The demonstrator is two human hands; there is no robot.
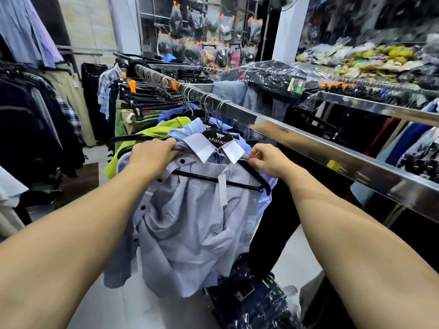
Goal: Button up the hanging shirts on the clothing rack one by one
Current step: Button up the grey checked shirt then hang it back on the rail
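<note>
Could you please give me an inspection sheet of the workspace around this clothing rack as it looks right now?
Surface: steel rail carries the hangers; pale floor below.
Job's things: light blue shirt on black hanger, front open, dark buttons undone, paper tag dangling.
Clutter: bagged dark garments on the floor; green shirt behind.
Grips: left hand and right hand each pinch the shirt beside its collar.
Cables: nothing seen.
Surroundings: packed clothing racks and hanging bagged goods.
</note>
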